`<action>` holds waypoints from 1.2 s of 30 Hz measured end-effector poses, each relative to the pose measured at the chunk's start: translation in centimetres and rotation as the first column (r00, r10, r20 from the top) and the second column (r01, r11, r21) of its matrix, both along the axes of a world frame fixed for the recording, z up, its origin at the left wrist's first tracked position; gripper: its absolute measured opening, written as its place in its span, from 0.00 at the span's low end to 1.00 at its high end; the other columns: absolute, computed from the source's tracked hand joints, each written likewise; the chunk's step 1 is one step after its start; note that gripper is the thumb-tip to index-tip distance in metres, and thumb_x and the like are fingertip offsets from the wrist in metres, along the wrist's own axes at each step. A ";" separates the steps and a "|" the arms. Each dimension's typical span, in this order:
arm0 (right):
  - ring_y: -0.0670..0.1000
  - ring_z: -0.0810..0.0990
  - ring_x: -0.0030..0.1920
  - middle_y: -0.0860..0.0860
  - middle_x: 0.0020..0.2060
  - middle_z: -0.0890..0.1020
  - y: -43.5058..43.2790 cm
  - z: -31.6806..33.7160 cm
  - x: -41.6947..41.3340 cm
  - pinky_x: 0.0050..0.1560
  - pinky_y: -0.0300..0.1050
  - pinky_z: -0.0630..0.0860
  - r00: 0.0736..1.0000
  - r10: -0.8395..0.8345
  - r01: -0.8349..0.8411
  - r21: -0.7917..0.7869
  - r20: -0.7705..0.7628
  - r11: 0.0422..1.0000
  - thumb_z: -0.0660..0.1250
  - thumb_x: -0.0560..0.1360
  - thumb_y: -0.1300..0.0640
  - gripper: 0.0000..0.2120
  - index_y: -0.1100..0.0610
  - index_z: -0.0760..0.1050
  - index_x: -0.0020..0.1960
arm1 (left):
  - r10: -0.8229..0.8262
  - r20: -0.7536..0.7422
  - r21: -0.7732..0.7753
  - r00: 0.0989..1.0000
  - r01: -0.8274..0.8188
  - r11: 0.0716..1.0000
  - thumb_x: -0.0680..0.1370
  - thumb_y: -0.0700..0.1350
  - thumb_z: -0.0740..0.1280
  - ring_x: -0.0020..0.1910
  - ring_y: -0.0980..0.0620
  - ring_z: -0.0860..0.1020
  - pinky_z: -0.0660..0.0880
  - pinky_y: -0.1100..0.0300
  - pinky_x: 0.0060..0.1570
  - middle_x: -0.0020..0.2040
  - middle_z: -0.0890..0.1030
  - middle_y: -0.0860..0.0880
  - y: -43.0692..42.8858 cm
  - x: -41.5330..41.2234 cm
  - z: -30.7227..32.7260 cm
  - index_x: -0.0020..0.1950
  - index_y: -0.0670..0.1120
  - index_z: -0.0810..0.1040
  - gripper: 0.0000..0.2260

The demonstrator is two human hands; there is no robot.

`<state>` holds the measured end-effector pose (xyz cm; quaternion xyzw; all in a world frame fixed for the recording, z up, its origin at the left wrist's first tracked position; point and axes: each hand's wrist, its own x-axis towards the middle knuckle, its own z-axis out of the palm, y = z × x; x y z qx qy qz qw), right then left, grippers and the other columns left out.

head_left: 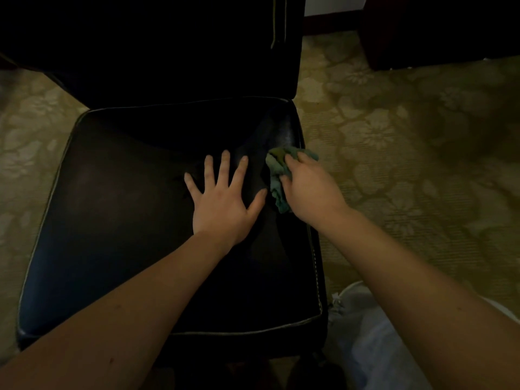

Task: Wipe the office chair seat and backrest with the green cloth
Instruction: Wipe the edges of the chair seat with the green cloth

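Here, the right hand (pixel 305 182) clutches the bunched green cloth (pixel 277 175) at the right edge of the dark chair seat (pixel 112 220); the left hand (pixel 222 201) lies flat, fingers spread, beside it. The cloth could slide off that edge. The backrest (pixel 157 46) is almost lost in shadow.

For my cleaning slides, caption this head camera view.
Right hand presses green cloth on the black chair seat's right edge; left hand lies flat beside it.
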<state>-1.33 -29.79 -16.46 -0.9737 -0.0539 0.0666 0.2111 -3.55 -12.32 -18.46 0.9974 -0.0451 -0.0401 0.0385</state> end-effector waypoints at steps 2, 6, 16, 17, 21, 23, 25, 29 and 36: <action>0.57 0.71 0.68 0.57 0.67 0.73 -0.3 0.0 0.3 0.70 0.49 0.68 1.000 -0.007 0.006 0.050 0.019 0.999 0.60 0.82 0.55 0.21 0.61 0.69 0.72 | 0.000 0.003 -0.005 1.000 0.000 1.000 0.78 0.71 0.41 0.82 0.42 0.42 0.42 0.30 0.75 0.84 0.46 0.48 0.0 0.0 0.0 0.83 0.58 0.46 0.35; 0.56 0.69 0.71 0.57 0.71 0.70 -0.6 0.3 1.0 0.72 0.46 0.64 0.999 -0.025 0.019 0.129 0.044 0.991 0.60 0.82 0.56 0.21 0.61 0.67 0.73 | 0.008 -0.002 -0.017 1.000 -0.008 1.000 0.79 0.70 0.43 0.82 0.43 0.41 0.41 0.31 0.75 0.84 0.46 0.49 -0.1 0.0 0.1 0.83 0.58 0.46 0.34; 0.56 0.75 0.65 0.57 0.67 0.74 -0.8 1.5 -0.9 0.66 0.46 0.70 1.000 -0.013 0.012 0.046 0.022 0.999 0.61 0.82 0.56 0.20 0.60 0.69 0.72 | 0.006 0.008 -0.041 1.000 -0.006 0.999 0.80 0.70 0.45 0.82 0.42 0.41 0.40 0.31 0.75 0.84 0.46 0.49 0.1 0.0 0.0 0.83 0.58 0.47 0.33; 0.56 0.74 0.66 0.56 0.68 0.73 -0.8 1.6 -0.9 0.66 0.45 0.69 1.000 -0.024 0.023 0.065 0.020 0.998 0.61 0.82 0.56 0.20 0.60 0.69 0.72 | 0.006 0.011 -0.041 1.000 -0.006 0.999 0.80 0.70 0.45 0.82 0.42 0.41 0.40 0.31 0.75 0.84 0.46 0.49 0.1 0.0 0.0 0.83 0.58 0.47 0.33; 0.55 0.71 0.69 0.55 0.72 0.70 -0.8 2.2 0.1 0.68 0.41 0.65 0.999 -0.038 0.037 0.118 0.004 0.992 0.61 0.82 0.57 0.20 0.59 0.68 0.73 | 0.011 0.017 -0.041 1.000 -0.010 0.999 0.80 0.70 0.45 0.82 0.42 0.42 0.41 0.31 0.75 0.84 0.47 0.49 0.1 0.1 -0.1 0.83 0.58 0.48 0.33; 0.55 0.70 0.70 0.55 0.72 0.70 -0.9 2.4 0.6 0.68 0.40 0.64 0.999 -0.034 0.035 0.133 -0.007 0.990 0.61 0.82 0.57 0.21 0.59 0.68 0.74 | 0.013 0.010 -0.037 1.000 -0.012 0.999 0.80 0.70 0.45 0.82 0.43 0.41 0.41 0.31 0.75 0.84 0.46 0.49 0.0 0.1 0.0 0.82 0.58 0.48 0.33; 0.55 0.70 0.70 0.55 0.73 0.70 -1.2 2.4 0.8 0.69 0.43 0.65 1.000 -0.024 0.025 0.114 -0.010 0.993 0.61 0.82 0.56 0.21 0.59 0.68 0.74 | 0.014 0.008 -0.039 1.000 -0.013 0.999 0.80 0.70 0.45 0.82 0.43 0.41 0.41 0.31 0.75 0.84 0.46 0.49 0.0 0.1 0.0 0.82 0.58 0.47 0.33; 0.56 0.72 0.69 0.55 0.71 0.72 -1.5 2.7 0.0 0.68 0.45 0.67 0.999 0.024 -0.023 0.021 -0.046 1.000 0.61 0.82 0.54 0.22 0.59 0.68 0.74 | 0.012 0.013 -0.049 1.000 -0.011 0.999 0.79 0.71 0.44 0.82 0.43 0.41 0.40 0.31 0.75 0.84 0.46 0.49 0.0 0.1 -0.1 0.82 0.59 0.47 0.34; 0.56 0.73 0.67 0.56 0.70 0.72 -1.1 2.8 -0.1 0.65 0.45 0.69 0.999 0.019 -0.020 -0.013 -0.049 1.000 0.60 0.82 0.54 0.20 0.59 0.68 0.73 | 0.008 0.019 -0.045 1.000 -0.007 0.999 0.80 0.70 0.44 0.82 0.43 0.41 0.41 0.31 0.75 0.84 0.46 0.49 0.1 0.0 -0.1 0.82 0.58 0.48 0.33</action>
